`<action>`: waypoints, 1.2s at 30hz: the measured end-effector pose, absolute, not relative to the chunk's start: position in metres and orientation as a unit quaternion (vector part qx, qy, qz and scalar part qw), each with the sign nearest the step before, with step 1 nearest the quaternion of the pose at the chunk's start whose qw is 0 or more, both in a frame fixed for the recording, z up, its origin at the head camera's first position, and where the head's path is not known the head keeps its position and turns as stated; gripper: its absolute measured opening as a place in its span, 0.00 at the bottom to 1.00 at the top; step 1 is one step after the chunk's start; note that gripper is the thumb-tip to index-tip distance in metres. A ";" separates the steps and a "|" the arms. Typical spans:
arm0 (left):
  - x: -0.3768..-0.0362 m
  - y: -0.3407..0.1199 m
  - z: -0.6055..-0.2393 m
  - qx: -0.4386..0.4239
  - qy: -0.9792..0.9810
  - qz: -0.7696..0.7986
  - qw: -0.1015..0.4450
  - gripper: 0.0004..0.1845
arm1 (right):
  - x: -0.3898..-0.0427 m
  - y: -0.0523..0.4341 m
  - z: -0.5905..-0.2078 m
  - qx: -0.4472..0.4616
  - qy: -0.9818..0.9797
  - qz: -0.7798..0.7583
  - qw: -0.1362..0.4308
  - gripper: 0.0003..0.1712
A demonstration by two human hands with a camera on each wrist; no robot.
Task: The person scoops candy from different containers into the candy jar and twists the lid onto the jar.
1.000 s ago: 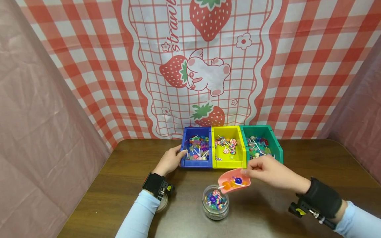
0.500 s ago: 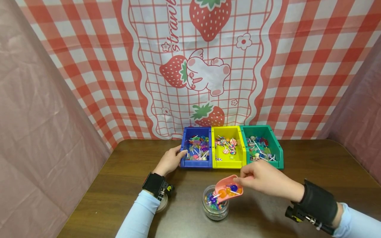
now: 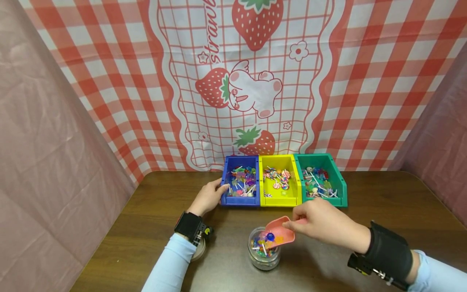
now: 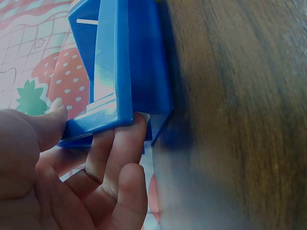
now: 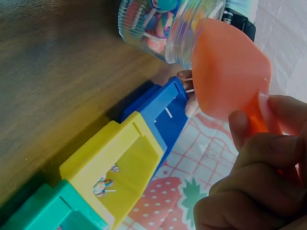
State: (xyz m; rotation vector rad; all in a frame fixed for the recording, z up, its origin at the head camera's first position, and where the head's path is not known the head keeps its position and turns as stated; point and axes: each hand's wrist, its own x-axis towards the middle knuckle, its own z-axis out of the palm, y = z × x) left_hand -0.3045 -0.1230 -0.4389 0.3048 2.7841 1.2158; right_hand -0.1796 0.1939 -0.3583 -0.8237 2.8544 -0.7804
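My right hand [image 3: 321,221] pinches the handle of a pink scoop [image 3: 286,235], tilted with its lip over the mouth of a glass jar [image 3: 265,265]. A blue bead [image 3: 270,237] and some orange pieces lie low in the scoop. Small lollipop charms and colourful beads fill the jar. In the right wrist view the scoop's underside [image 5: 230,72] hides part of the jar's mouth. My left hand [image 3: 208,197] grips the left side wall of the blue bin [image 3: 240,201]; the left wrist view shows thumb and fingers around the bin's rim [image 4: 112,112].
Beside the blue bin stand a yellow bin [image 3: 281,201] and a green bin [image 3: 341,190], both with small charms inside. A round lid [image 3: 199,249] lies partly under my left forearm. A strawberry-print cloth [image 3: 255,101] hangs behind the brown table [image 3: 146,227].
My right hand has brought the scoop left and down over the jar and tipped it. Some pieces have slid from the scoop into the jar. My left hand stays on the blue bin.
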 end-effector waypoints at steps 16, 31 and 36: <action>-0.304 -0.124 -0.440 0.101 0.911 0.399 0.041 0.28 | -0.178 0.195 -0.351 -0.265 0.937 -0.229 0.012 0.18; -0.305 -0.123 -0.441 0.094 0.912 0.397 0.046 0.27 | -0.217 0.248 -0.338 -0.187 0.962 -0.163 -0.117 0.17; -0.305 -0.123 -0.441 0.094 0.912 0.397 0.044 0.27 | -0.237 0.273 -0.342 -0.142 0.973 -0.110 -0.143 0.17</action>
